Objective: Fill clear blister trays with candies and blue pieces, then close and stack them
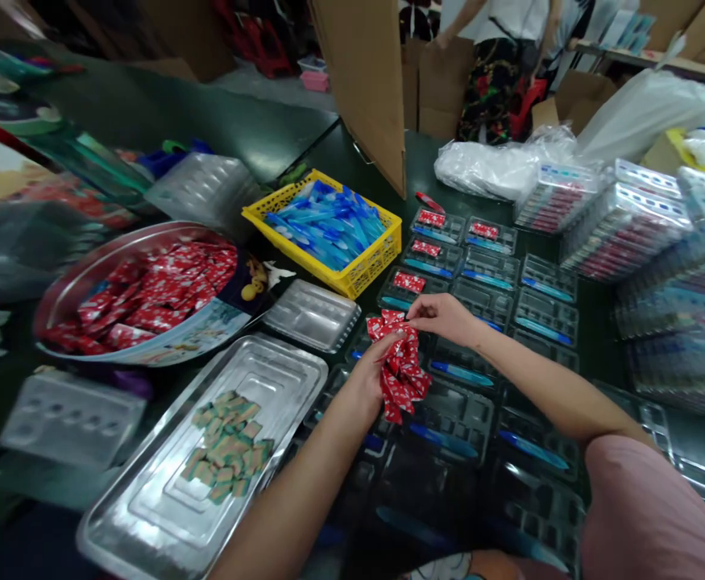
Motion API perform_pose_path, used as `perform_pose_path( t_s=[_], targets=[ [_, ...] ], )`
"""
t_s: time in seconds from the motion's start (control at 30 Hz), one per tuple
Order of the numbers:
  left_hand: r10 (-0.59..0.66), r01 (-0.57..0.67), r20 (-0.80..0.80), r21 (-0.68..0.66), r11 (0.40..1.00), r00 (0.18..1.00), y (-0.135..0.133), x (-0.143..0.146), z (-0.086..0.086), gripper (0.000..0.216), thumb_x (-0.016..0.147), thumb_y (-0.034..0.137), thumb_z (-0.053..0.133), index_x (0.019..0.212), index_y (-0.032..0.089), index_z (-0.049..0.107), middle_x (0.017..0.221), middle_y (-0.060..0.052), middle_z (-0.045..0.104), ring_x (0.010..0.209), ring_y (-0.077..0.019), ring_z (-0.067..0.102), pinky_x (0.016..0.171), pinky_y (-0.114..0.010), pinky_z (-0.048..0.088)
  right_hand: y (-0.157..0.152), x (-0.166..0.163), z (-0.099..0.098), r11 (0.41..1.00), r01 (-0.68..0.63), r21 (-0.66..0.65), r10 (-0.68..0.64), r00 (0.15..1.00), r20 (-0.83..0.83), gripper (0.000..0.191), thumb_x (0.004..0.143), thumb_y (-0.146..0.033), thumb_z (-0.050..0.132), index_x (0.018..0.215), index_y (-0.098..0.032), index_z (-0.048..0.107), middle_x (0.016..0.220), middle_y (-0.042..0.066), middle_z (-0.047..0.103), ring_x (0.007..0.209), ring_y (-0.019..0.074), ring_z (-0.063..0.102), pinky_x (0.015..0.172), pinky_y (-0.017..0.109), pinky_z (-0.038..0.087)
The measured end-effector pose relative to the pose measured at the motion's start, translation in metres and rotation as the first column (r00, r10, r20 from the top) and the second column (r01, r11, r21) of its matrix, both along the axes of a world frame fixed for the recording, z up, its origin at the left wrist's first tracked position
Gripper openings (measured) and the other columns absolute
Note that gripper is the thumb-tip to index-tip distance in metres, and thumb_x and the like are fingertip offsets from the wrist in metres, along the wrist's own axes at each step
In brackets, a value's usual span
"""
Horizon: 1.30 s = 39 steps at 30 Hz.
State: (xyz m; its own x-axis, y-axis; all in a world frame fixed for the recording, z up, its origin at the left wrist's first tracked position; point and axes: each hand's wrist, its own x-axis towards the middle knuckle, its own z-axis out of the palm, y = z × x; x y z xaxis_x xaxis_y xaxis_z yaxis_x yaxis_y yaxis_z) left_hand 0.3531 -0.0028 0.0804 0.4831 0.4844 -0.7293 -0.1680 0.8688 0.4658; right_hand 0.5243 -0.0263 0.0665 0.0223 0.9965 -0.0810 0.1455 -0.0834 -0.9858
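My left hand (371, 369) is closed around a bunch of red packets with white patterns (404, 374), held above rows of clear plastic trays (458, 407). The fingertips of my right hand (440, 316) are pinched together at the upper edge of the bunch, apparently on one packet. Blue pens (462, 374) lie in many of the trays. At the far end, several trays also hold a red packet (409, 281). Under my hands, part of the nearest trays is hidden.
Left stands an oval tin (207, 326) full of red packets. A yellow basket (352, 282) of blue pens sits behind. Small green-tan blocks (225, 443) lie on a metal tray (116, 515). Stacked filled packs (627, 221) rise at right; a cardboard flap (367, 80) stands upright behind.
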Motion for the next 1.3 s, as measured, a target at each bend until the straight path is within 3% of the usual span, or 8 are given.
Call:
perform_pose_path(
  t_s=[0.23, 0.4, 0.53, 0.8, 1.03, 1.1, 1.2, 1.3],
  targets=[
    [-0.117, 0.13, 0.119, -0.105, 0.986, 0.986, 0.0, 0.016, -0.016, 0.017, 0.071, 0.016, 0.074, 0.086, 0.016, 0.066, 0.067, -0.001, 0.068, 0.051, -0.0138, 0.061, 0.05, -0.024, 0.048, 0.0, 0.059, -0.012, 0.94, 0.327, 0.096, -0.335, 0.939, 0.081, 0.019, 0.071, -0.028, 0.065, 0.085, -0.017, 0.069, 0.07, -0.002, 0.066, 0.064, 0.0124, 0.058, 0.066, 0.026, 0.047],
    [-0.135, 0.178, 0.236, -0.17, 0.969, 0.962, 0.001, 0.015, -0.024, 0.024, 0.074, 0.014, 0.068, 0.098, 0.015, 0.064, 0.071, -0.002, 0.067, 0.05, -0.0117, 0.061, 0.047, -0.021, 0.046, 0.017, 0.166, -0.025, 0.66, 0.709, 0.247, -0.75, 0.604, 0.268, 0.024, 0.074, -0.024, 0.055, 0.089, -0.014, 0.071, 0.077, 0.003, 0.068, 0.069, 0.0155, 0.059, 0.072, 0.029, 0.047],
    [-0.14, 0.184, 0.222, -0.192, 0.964, 0.965, 0.003, 0.014, -0.025, 0.027, 0.076, 0.012, 0.066, 0.102, 0.014, 0.063, 0.071, -0.003, 0.067, 0.051, -0.0119, 0.062, 0.049, -0.02, 0.048, 0.026, 0.212, -0.039, 0.508, 0.817, 0.272, -0.808, 0.343, 0.479, 0.035, 0.076, -0.017, 0.044, 0.097, -0.012, 0.071, 0.078, 0.005, 0.069, 0.068, 0.0169, 0.059, 0.069, 0.029, 0.047],
    [-0.124, 0.171, 0.235, -0.188, 0.967, 0.964, 0.006, 0.018, -0.027, 0.022, 0.073, 0.01, 0.067, 0.094, 0.014, 0.063, 0.071, -0.003, 0.066, 0.053, -0.0109, 0.062, 0.05, -0.019, 0.048, 0.022, 0.189, -0.06, 0.667, 0.711, 0.222, -0.6, 0.336, 0.726, 0.029, 0.075, -0.01, 0.049, 0.086, -0.017, 0.075, 0.085, 0.008, 0.07, 0.081, 0.0223, 0.061, 0.081, 0.035, 0.048],
    [-0.125, 0.165, 0.232, -0.162, 0.973, 0.965, -0.001, 0.017, -0.015, 0.021, 0.074, 0.015, 0.067, 0.095, 0.015, 0.064, 0.071, -0.002, 0.066, 0.051, -0.0102, 0.059, 0.048, -0.019, 0.045, 0.011, 0.165, -0.039, 0.841, 0.484, 0.24, -0.443, 0.362, 0.82, 0.034, 0.079, -0.004, 0.049, 0.096, -0.016, 0.076, 0.104, 0.016, 0.069, 0.101, 0.0273, 0.056, 0.092, 0.043, 0.043],
    [-0.133, 0.168, 0.219, -0.147, 0.975, 0.967, -0.006, 0.018, -0.012, 0.022, 0.074, 0.016, 0.068, 0.096, 0.014, 0.065, 0.07, -0.001, 0.066, 0.051, -0.0101, 0.058, 0.049, -0.02, 0.044, 0.005, 0.141, -0.029, 0.879, 0.42, 0.226, -0.428, 0.486, 0.762, 0.029, 0.083, -0.01, 0.051, 0.099, -0.016, 0.074, 0.102, 0.013, 0.07, 0.097, 0.0251, 0.059, 0.09, 0.041, 0.045],
    [-0.161, 0.192, 0.203, -0.144, 0.971, 0.966, -0.014, 0.019, -0.009, 0.024, 0.073, 0.015, 0.067, 0.096, 0.014, 0.067, 0.069, -0.002, 0.067, 0.05, -0.0111, 0.058, 0.049, -0.02, 0.043, -0.009, 0.091, -0.013, 0.977, 0.197, 0.077, -0.209, 0.85, 0.483, 0.025, 0.086, -0.026, 0.056, 0.103, -0.016, 0.072, 0.086, 0.005, 0.072, 0.079, 0.0194, 0.063, 0.077, 0.033, 0.049],
    [-0.181, 0.212, 0.203, -0.138, 0.968, 0.962, -0.026, 0.017, -0.006, 0.015, 0.074, 0.015, 0.067, 0.088, 0.014, 0.067, 0.067, -0.002, 0.066, 0.05, -0.0118, 0.058, 0.049, -0.021, 0.042, -0.029, 0.043, -0.001, 0.999, -0.003, -0.052, 0.011, 0.986, 0.164, 0.028, 0.083, -0.038, 0.061, 0.097, -0.016, 0.072, 0.076, 0.002, 0.07, 0.068, 0.0157, 0.062, 0.067, 0.028, 0.048]
  ],
)
